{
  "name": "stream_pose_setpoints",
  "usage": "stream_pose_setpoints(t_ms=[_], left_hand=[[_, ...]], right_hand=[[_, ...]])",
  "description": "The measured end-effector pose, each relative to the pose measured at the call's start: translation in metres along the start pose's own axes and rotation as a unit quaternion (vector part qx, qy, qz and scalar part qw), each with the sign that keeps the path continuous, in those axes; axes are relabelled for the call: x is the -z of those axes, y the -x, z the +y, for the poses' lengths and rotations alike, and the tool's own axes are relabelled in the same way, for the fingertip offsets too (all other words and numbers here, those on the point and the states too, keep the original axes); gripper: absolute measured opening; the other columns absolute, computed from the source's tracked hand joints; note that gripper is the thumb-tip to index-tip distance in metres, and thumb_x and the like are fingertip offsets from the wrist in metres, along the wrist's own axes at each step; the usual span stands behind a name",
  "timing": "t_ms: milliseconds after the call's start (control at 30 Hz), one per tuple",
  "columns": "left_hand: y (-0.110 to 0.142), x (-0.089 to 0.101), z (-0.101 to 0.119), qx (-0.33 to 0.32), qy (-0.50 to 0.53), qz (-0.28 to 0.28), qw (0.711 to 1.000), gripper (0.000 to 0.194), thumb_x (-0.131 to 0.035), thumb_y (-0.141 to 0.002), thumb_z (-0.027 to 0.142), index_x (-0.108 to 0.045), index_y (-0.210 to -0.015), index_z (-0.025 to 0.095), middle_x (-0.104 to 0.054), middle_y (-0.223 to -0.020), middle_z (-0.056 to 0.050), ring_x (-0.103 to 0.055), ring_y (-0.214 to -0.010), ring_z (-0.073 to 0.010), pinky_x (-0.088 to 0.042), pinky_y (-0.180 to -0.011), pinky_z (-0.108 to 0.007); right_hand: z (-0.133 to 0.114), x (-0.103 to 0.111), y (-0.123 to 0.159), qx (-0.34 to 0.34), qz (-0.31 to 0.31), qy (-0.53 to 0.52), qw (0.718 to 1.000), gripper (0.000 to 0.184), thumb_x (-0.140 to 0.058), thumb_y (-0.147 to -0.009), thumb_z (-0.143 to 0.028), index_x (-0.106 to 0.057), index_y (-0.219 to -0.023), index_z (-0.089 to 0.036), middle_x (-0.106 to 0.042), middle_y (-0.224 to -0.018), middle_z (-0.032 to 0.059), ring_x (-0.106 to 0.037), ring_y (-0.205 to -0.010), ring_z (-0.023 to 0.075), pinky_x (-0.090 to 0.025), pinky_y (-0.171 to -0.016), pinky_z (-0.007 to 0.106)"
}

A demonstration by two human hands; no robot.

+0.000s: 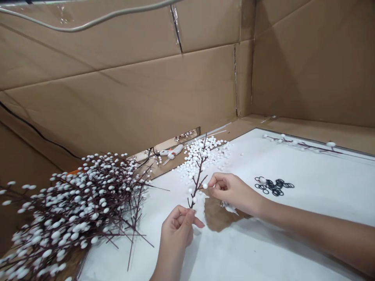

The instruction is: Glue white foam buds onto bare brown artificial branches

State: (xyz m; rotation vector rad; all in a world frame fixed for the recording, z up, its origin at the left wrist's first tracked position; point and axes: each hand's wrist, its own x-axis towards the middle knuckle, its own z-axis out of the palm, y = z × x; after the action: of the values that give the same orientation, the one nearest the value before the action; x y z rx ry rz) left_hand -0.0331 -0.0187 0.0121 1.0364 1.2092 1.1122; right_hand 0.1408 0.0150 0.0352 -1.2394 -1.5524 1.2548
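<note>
My left hand [178, 225] is closed around the bottom of a thin dark brown twig [198, 177] and holds it upright over the white table sheet [263, 249]. The twig carries a few small white foam beads. My right hand [231, 192] pinches one white bead [205, 186] between thumb and fingers, right against a side shoot of the twig. A loose heap of white beads [202, 154] lies just behind the twig.
A big pile of finished beaded twigs [73, 207] lies at the left. Several black rings [274, 185] sit at the right of my hands. A glue gun [172, 151] rests by the cardboard wall [131, 97]. Another beaded twig [304, 145] lies far right. A torn patch [218, 214] shows brown.
</note>
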Motion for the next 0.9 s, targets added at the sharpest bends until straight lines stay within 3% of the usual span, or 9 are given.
stream_pose_setpoints(t_ms=[167, 533, 900], left_hand=[[0.001, -0.0002, -0.0015, 0.021, 0.014, -0.011, 1.0, 0.048, -0.069, -0.054, 0.058, -0.056, -0.066, 0.013, -0.057, -0.044, 0.002, -0.018, -0.03, 0.0007, -0.007, -0.036, -0.019], [0.0028, 0.0003, 0.0009, 0.029, 0.048, -0.018, 0.998, 0.039, -0.069, -0.062, 0.049, -0.056, -0.063, 0.012, -0.05, -0.042, 0.004, -0.016, -0.033, 0.001, -0.008, -0.039, -0.019], [0.0028, 0.0008, 0.0011, 0.029, 0.042, -0.026, 0.998, 0.037, -0.068, -0.064, 0.047, -0.056, -0.064, 0.013, -0.055, -0.047, 0.002, -0.016, -0.033, 0.0007, -0.009, -0.039, -0.019]], right_hand=[[0.0006, 0.0003, 0.001, -0.008, -0.004, -0.007, 1.0, 0.021, -0.062, -0.071, -0.037, -0.054, -0.073, -0.018, -0.051, -0.053, -0.0043, -0.045, -0.048, 0.0087, -0.03, -0.045, 0.019], [0.0048, -0.0033, 0.0049, -0.01, 0.008, 0.002, 1.0, 0.01, -0.059, -0.071, -0.029, -0.057, -0.069, -0.019, -0.056, -0.055, -0.0029, -0.049, -0.052, 0.0095, -0.033, -0.048, 0.019], [0.003, -0.0049, 0.004, -0.042, 0.004, -0.018, 0.999, 0.007, -0.059, -0.069, -0.027, -0.058, -0.069, -0.02, -0.057, -0.053, -0.0024, -0.048, -0.048, 0.0097, -0.03, -0.045, 0.02]])
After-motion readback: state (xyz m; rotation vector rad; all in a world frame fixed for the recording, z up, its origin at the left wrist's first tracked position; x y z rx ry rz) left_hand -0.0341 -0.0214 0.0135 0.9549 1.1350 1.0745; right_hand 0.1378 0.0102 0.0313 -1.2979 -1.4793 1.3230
